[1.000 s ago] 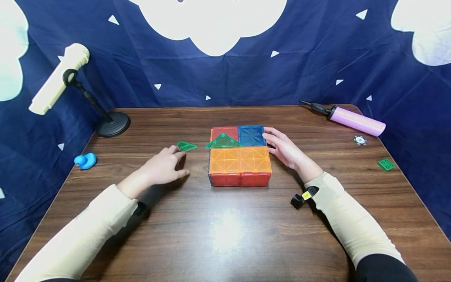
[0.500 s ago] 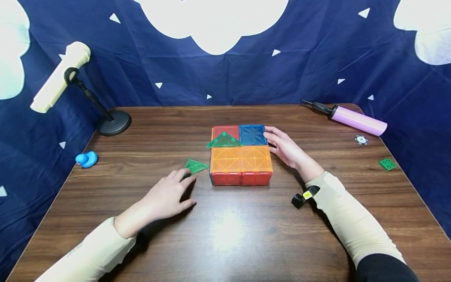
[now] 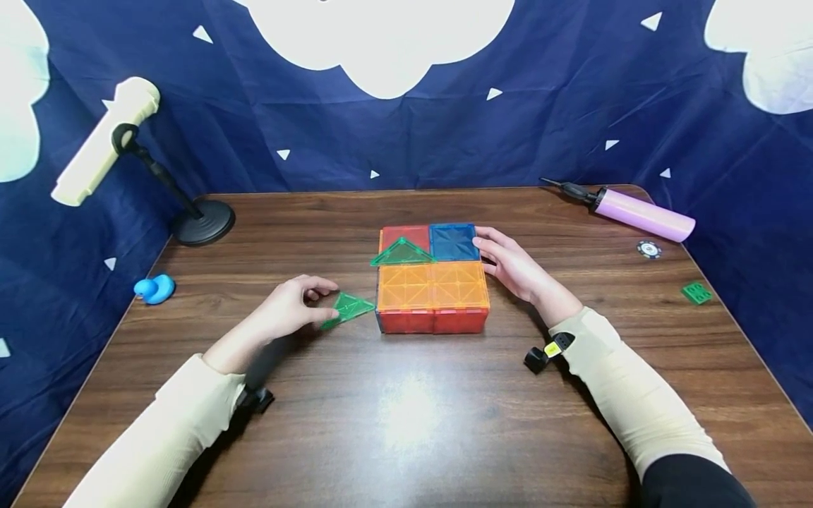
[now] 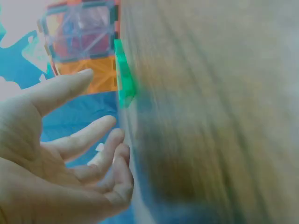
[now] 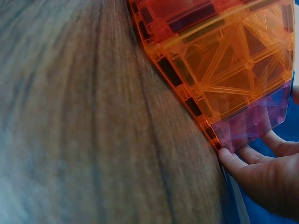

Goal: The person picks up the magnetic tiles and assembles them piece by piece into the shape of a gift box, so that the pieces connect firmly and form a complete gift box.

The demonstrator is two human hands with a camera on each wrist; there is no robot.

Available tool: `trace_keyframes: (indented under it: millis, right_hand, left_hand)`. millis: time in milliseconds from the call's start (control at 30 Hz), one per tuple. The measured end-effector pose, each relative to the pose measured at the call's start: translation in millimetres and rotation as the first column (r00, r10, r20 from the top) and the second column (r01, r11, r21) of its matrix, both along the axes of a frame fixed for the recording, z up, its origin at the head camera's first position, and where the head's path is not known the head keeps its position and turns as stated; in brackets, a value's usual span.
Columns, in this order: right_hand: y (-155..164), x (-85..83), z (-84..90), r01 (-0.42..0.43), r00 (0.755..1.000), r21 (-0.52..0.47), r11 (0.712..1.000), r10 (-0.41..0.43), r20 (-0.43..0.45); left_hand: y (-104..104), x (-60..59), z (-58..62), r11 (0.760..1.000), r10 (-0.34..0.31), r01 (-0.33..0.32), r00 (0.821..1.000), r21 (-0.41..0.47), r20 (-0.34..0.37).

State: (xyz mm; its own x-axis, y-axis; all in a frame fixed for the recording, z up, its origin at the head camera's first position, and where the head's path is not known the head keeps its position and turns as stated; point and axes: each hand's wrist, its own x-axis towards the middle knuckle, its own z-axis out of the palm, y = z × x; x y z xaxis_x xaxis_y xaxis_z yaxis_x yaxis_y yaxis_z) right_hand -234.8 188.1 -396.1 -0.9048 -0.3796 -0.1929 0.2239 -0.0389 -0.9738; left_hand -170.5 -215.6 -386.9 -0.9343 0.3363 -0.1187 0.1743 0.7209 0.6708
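A low box of see-through magnetic tiles [image 3: 433, 286] stands mid-table, with orange, red and blue tiles on top and red ones in front. A green triangle tile [image 3: 401, 252] lies on its top left. Just left of the box, a second green triangle tile [image 3: 348, 307] is flat on the table, one corner close to the wall. My left hand [image 3: 288, 308] hovers at that tile, its thumb tip overlapping it in the head view; the left wrist view shows the fingers spread and holding nothing. My right hand [image 3: 514, 267] rests its fingers [image 5: 233, 163] against the box's right side near the back.
A blue toy duck [image 3: 154, 289] and a black stand [image 3: 203, 222] holding a pale cylinder are at the left. At the right lie a purple hand pump [image 3: 644, 214], a poker chip [image 3: 648, 249] and a green toy brick [image 3: 696, 293].
The loose green triangle tile has slid toward me and right, up to the box, under my left hand's fingers. My left hand has since shifted back and turned. The right hand stays put.
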Motion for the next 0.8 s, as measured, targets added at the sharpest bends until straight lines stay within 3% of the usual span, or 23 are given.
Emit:
trace_keyframes:
  millis: [100,200,433,633,800]
  right_hand:
    - [0,-0.7,-1.3,-0.002,1.0,0.002,1.0,0.002,0.004]
    - [0,-2.0,-2.0,-0.001,1.0,0.009,1.0,0.001,0.004]
    - [0,-3.4,-1.6,0.002,1.0,0.014,1.0,-0.003,0.009]
    - [0,-2.6,-1.6,-0.001,1.0,0.003,1.0,0.001,0.004]
    - [-1,-0.1,-0.4,0.001,1.0,-0.024,1.0,-0.001,-0.009]
  left_hand:
    - [2,-4.9,-1.8,0.998,0.039,-0.043,0.994,0.039,0.098]
    - [6,-7.5,-3.7,0.996,0.059,-0.068,0.989,0.06,0.137]
    - [11,-7.1,-9.5,0.994,0.085,-0.092,0.991,0.066,0.105]
    - [14,-3.0,-6.6,0.994,0.052,-0.058,0.996,0.093,0.068]
    - [13,-1.7,-3.5,0.977,0.022,-0.05,0.991,0.209,0.134]
